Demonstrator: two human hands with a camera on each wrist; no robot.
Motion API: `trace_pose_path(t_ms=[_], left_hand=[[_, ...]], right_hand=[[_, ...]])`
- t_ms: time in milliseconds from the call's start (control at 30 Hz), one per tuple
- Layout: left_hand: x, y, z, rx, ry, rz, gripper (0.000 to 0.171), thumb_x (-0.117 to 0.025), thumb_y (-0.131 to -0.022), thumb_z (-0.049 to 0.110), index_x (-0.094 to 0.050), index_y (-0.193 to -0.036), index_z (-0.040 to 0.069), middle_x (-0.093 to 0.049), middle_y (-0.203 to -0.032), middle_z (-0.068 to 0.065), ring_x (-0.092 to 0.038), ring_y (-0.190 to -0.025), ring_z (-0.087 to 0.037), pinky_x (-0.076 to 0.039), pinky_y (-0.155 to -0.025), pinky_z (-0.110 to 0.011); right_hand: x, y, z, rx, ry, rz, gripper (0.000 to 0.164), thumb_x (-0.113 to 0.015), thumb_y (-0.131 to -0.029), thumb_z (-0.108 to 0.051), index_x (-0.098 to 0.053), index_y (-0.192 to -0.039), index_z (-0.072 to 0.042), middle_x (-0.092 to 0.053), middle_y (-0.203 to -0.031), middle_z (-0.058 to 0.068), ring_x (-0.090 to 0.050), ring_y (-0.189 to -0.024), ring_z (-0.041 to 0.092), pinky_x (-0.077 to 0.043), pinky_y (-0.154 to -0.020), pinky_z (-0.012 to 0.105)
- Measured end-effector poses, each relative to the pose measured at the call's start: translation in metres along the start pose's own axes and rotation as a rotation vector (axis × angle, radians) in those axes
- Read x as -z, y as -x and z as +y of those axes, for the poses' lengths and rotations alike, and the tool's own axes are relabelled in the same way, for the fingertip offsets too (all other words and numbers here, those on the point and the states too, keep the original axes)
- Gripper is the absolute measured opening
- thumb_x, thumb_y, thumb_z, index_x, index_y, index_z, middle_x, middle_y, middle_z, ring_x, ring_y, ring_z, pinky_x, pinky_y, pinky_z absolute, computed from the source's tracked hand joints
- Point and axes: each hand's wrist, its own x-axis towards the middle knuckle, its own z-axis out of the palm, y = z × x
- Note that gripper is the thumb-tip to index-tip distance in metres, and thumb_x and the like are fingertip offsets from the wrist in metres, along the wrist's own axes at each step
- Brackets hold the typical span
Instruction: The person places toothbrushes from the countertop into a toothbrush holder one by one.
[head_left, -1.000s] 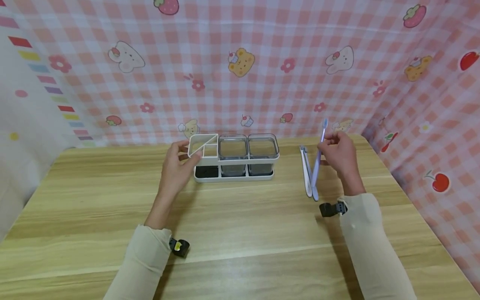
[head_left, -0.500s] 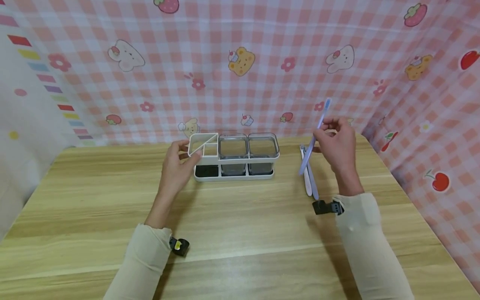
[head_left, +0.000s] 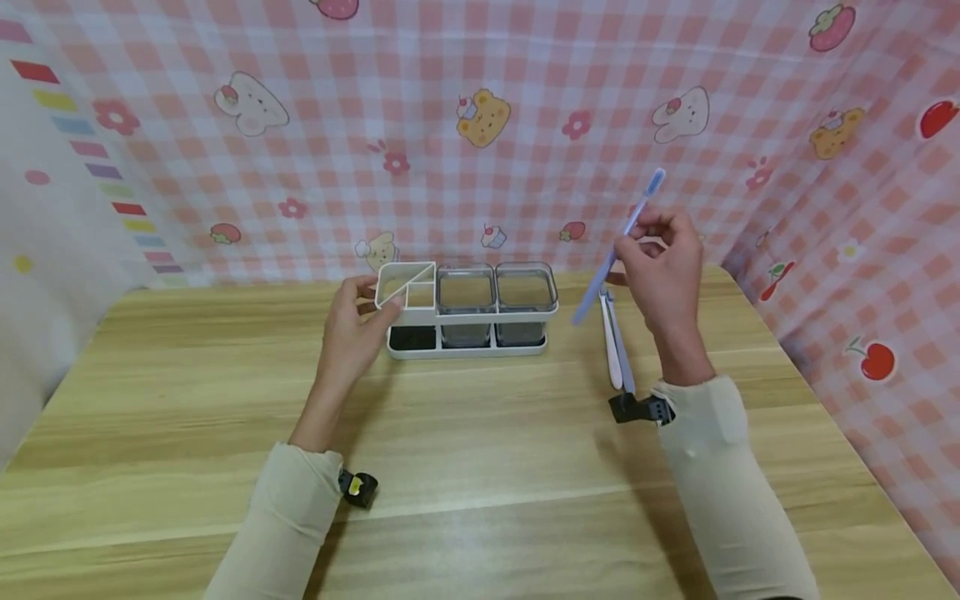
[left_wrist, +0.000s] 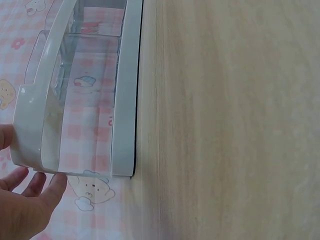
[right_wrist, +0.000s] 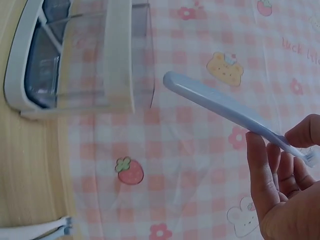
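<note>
Head view: near centre, the left hand (head_left: 352,329) pinches the toothbrush holder (head_left: 465,318) by its corner; farther right, the right hand (head_left: 663,271) pinches a lilac toothbrush (head_left: 597,283) (two toothbrushes (head_left: 612,358) lie below, not yet lifted). Left wrist view: holder upper left, gripped. Right wrist view: toothbrush centre-right, apart from the holder; only its lifting looks done.

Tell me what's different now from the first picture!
The right hand has lifted the purple toothbrush higher and carried it left, toward the white holder. Its fingers already had the toothbrush, so nothing was newly taken or let go. The left hand still holds the holder's left end, and the other two toothbrushes still lie on the table.
</note>
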Motion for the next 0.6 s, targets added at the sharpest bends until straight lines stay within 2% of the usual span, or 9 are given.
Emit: trace_pose_path(t_ms=[367, 600], left_hand=[[0.000, 0.000, 0.000, 0.003, -0.007, -0.001, 0.050, -0.065, -0.099, 0.019, -0.046, -0.139, -0.004, -0.050, -0.128, -0.022, -0.054, -0.120, -0.035, -0.050, -0.104, -0.041], [0.000, -0.001, -0.001, 0.000, -0.009, 0.001, 0.050, -0.065, -0.098, 0.018, -0.046, -0.137, -0.006, -0.051, -0.128, -0.023, -0.054, -0.120, -0.035, -0.049, -0.104, -0.042]], right_hand=[[-0.015, 0.002, -0.009, 0.031, -0.098, -0.040, 0.024, -0.057, -0.088, 0.009, -0.050, -0.107, -0.004, -0.050, -0.095, 0.009, -0.062, -0.070, 0.016, -0.061, -0.056, 0.030], [-0.028, 0.006, -0.010, 0.089, -0.141, -0.068, 0.022, -0.055, -0.090, 0.009, -0.048, -0.105, -0.005, -0.050, -0.097, 0.009, -0.064, -0.073, 0.017, -0.062, -0.059, 0.030]])
